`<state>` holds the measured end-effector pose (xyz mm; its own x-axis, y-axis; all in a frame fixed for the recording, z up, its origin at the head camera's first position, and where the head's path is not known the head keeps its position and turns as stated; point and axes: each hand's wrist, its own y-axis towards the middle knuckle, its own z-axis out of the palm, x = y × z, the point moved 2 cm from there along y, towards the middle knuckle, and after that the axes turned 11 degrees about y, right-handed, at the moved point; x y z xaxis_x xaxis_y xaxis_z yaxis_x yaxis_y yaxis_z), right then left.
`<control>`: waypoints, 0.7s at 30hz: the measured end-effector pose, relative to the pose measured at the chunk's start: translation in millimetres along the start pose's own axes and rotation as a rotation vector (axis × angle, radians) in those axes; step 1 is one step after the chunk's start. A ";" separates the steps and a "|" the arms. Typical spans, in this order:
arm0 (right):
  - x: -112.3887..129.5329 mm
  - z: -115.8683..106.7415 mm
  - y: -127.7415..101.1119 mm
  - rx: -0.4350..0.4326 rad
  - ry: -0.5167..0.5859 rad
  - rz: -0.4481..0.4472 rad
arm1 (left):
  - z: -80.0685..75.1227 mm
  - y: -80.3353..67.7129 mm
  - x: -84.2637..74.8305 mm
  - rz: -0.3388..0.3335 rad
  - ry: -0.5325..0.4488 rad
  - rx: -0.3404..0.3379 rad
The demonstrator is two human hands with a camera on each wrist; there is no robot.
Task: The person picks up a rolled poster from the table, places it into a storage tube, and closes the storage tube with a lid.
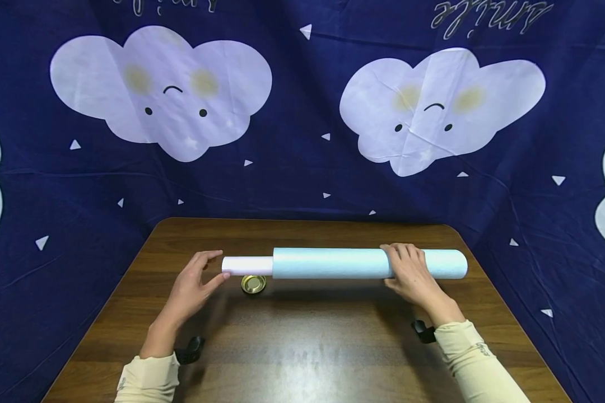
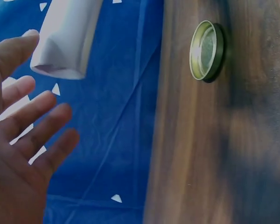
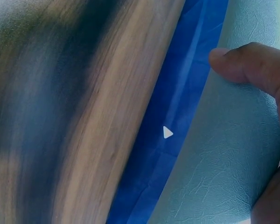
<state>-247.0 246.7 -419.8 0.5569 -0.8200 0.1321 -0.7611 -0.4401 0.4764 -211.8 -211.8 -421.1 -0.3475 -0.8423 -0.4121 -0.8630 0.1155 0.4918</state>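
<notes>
A light blue roll [image 1: 327, 263] with a creased, leathery surface lies level above the table. From its left end juts a narrower white roll [image 1: 247, 266], whose hollow end appears in the left wrist view. My right hand [image 1: 410, 271] grips the blue roll near its right end, thumb along the near side and fingers over the top. Beside the white end is my left hand [image 1: 191, 285], fingers spread and relaxed, the thumb tip right at the roll's edge. In the left wrist view, that hand's palm [image 2: 18, 154] holds nothing.
A small round gold lid [image 1: 254, 284] rests on the brown wooden table [image 1: 302, 347], below the white roll. Behind the table hangs a dark blue cloth [image 1: 302, 168] printed with clouds. Black camera straps [image 1: 190, 350] sit at both wrists.
</notes>
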 end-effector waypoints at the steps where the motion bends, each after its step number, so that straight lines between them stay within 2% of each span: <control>1: 0.0 0.1 -0.2 0.001 0.003 0.001 | 0.7 -0.9 2.2 -0.024 -0.032 0.021; 5: 0.8 0.1 -0.3 0.010 0.018 0.005 | 2.6 -3.9 10.5 -0.095 -0.168 0.069; 10: 1.4 0.7 -0.3 0.014 0.024 0.007 | 4.5 -6.8 17.9 -0.137 -0.275 0.096; 16: 2.8 -0.3 0.2 0.018 0.028 0.008 | 5.3 -9.1 21.6 -0.145 -0.389 0.125; 21: 3.7 -0.3 0.1 0.032 0.027 0.014 | 6.8 -8.6 23.1 -0.137 -0.442 0.130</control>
<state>-245.0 243.8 -419.0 0.5547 -0.8161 0.1625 -0.7788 -0.4404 0.4467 -215.0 -228.7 -440.1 -0.3263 -0.5528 -0.7668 -0.9404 0.1077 0.3225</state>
